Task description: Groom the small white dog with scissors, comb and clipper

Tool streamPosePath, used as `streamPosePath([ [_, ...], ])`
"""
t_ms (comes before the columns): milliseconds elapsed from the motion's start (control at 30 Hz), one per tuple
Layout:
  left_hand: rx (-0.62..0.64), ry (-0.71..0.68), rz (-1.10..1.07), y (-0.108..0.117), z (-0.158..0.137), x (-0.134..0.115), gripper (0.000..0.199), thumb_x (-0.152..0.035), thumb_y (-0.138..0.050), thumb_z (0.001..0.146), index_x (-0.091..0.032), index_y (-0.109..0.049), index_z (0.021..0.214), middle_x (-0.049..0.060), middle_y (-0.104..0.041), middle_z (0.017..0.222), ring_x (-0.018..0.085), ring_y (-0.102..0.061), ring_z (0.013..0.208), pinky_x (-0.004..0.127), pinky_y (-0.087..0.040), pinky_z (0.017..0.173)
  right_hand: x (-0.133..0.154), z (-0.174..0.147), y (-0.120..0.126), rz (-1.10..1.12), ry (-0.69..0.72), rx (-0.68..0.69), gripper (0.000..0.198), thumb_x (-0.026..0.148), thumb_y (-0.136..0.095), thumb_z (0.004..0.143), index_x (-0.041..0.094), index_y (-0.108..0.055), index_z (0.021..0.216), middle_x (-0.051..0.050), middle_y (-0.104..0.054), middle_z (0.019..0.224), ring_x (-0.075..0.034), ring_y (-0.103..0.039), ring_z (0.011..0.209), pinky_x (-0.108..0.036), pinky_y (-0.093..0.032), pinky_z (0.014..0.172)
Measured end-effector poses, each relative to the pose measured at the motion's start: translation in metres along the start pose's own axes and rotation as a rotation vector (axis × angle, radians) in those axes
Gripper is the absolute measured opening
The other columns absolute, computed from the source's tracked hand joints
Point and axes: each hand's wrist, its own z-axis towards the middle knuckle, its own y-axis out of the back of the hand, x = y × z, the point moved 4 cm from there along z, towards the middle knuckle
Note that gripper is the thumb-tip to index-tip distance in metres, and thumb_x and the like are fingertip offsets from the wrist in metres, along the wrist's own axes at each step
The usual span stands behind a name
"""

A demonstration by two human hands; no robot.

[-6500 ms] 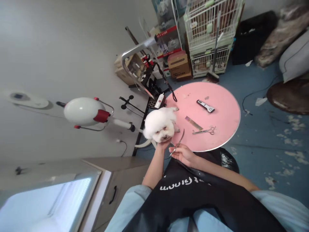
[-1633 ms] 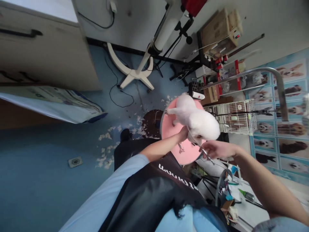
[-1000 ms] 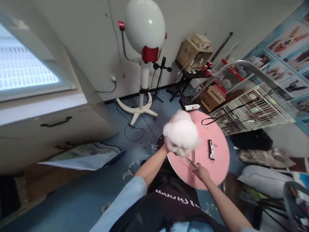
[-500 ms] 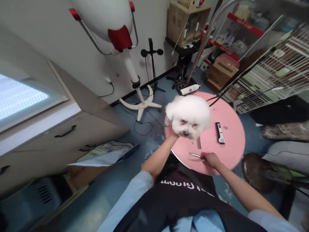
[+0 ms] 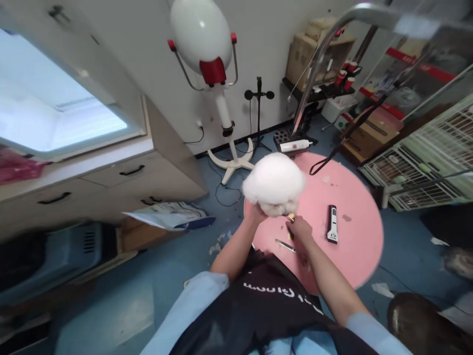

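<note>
A white fluffy dog (image 5: 275, 180) is on the round pink table (image 5: 354, 236), its head lowered. My left hand (image 5: 255, 213) is against the side of its muzzle, holding the head, with the fingers mostly hidden by fur. Close below the dog's face, my right hand (image 5: 301, 229) is closed on a small tool with a golden end (image 5: 291, 217); its kind cannot be made out. A slim silver tool (image 5: 285, 245) lies on the table beside that hand. Further right is a black-and-white hair clipper (image 5: 332, 224).
A white stand dryer (image 5: 203, 34) is behind the table, with a black stand (image 5: 259, 113) next to it. A metal grooming arm (image 5: 310, 79) rises at the back, a black loop (image 5: 321, 165) hanging from it. White wire cages (image 5: 417, 172) stand right; cabinets (image 5: 111, 172) left.
My right hand has moved up toward the dog's face. It held scissors before; now a tool with a golden end shows in it. The dog's head has tipped downward, and the view has shifted.
</note>
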Motion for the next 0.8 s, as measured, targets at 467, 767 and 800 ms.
streamPosePath([
  [467, 0.139, 0.584, -0.463, -0.014, -0.020, -0.080, 0.031, -0.028, -0.047, 0.092, -0.016, -0.065, 0.115, 0.010, -0.072, 0.098, 0.023, -0.067, 0.089, 0.036, -0.053, 0.078, 0.035, -0.157, 0.073, 0.237, 0.266, -0.751, 0.026, 0.031, -0.044, 0.094, 0.018, -0.066, 0.094, -0.005, -0.065, 0.071, -0.019, -0.059, 0.065, -0.030, -0.041, 0.068],
  [767, 0.217, 0.647, -0.477, -0.023, -0.027, -0.090, 0.029, -0.028, -0.043, 0.095, -0.018, -0.066, 0.110, 0.006, -0.072, 0.099, 0.018, -0.066, 0.082, 0.028, -0.050, 0.066, 0.131, -0.223, 0.167, -0.337, 0.726, -1.088, 0.019, 0.021, -0.056, 0.090, 0.026, -0.074, 0.094, 0.003, -0.058, 0.064, -0.012, -0.045, 0.065, -0.034, -0.028, 0.094],
  [800, 0.227, 0.647, -0.470, -0.024, -0.028, -0.091, 0.029, -0.027, -0.042, 0.095, -0.018, -0.066, 0.108, 0.006, -0.072, 0.099, 0.018, -0.066, 0.083, 0.028, -0.050, 0.066, 0.133, -0.222, 0.171, -0.377, 0.691, -1.069, 0.020, 0.021, -0.055, 0.091, 0.026, -0.074, 0.093, 0.002, -0.058, 0.065, -0.012, -0.045, 0.065, -0.034, -0.027, 0.094],
])
